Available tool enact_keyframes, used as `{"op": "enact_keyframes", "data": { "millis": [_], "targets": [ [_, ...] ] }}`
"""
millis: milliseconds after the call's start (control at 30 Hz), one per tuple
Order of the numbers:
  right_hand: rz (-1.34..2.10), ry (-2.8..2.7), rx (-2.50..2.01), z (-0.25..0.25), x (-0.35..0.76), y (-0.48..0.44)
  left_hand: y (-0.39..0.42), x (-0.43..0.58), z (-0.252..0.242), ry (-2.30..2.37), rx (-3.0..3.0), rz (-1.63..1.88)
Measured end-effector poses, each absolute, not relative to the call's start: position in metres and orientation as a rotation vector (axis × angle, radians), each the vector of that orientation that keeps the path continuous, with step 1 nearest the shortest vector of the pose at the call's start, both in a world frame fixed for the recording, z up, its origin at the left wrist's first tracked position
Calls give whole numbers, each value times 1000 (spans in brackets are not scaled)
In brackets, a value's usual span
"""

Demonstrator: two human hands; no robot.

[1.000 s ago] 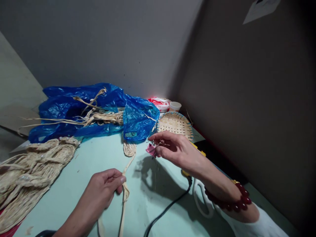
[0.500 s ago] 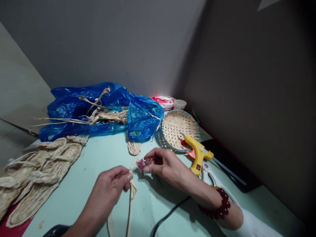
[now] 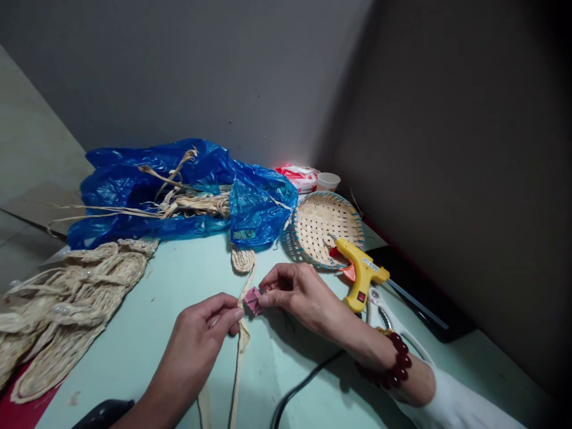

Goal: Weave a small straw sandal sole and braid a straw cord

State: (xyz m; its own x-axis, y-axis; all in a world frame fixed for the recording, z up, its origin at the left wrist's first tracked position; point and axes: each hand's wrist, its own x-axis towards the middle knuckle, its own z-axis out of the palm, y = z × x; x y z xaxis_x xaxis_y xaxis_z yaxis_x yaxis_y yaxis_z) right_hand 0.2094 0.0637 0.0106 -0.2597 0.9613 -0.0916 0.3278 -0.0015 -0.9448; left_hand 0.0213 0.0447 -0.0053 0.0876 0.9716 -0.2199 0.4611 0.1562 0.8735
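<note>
With my left hand (image 3: 201, 328) I'm pinching a pale fibre strip (image 3: 238, 363) between thumb and fingers; the strip is running up to a coiled braid oval (image 3: 242, 261) at the blue plastic bag's (image 3: 257, 217) edge. My right hand (image 3: 301, 295) is clamping a pink binder clip (image 3: 253, 302) just beside the strip. A yellow glue gun (image 3: 364, 269) is lying near the woven basket (image 3: 324, 223).

Pretty sure this is a small handicraft corner, though can't tell if it's a home or a workshop. Pale green worktop (image 3: 183, 262) shoved up against bare grey walls (image 3: 201, 71), yellow glue gun (image 3: 365, 271), white cutters (image 3: 375, 295), blue plastic bag (image 3: 261, 208) full of dried strips (image 3: 196, 204), plus braided pieces (image 3: 84, 298) and a straw-coloured coil (image 3: 243, 260) lying around.
</note>
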Motion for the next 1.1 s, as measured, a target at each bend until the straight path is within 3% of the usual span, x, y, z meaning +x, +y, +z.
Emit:
{"op": "enact_keyframes", "data": {
  "millis": [567, 867, 1100],
  "targets": [
    [1216, -1778, -1283, 3, 204, 60, 47, 20, -9, 1473, 1609, 594],
    [837, -1910, -1480, 13, 201, 30, 54, 14, -16, 1441, 1353, 575],
    [323, -2242, -1451, -33, 165, 4, 53, 12, -21, 1474, 856, 854]
  ]
}}
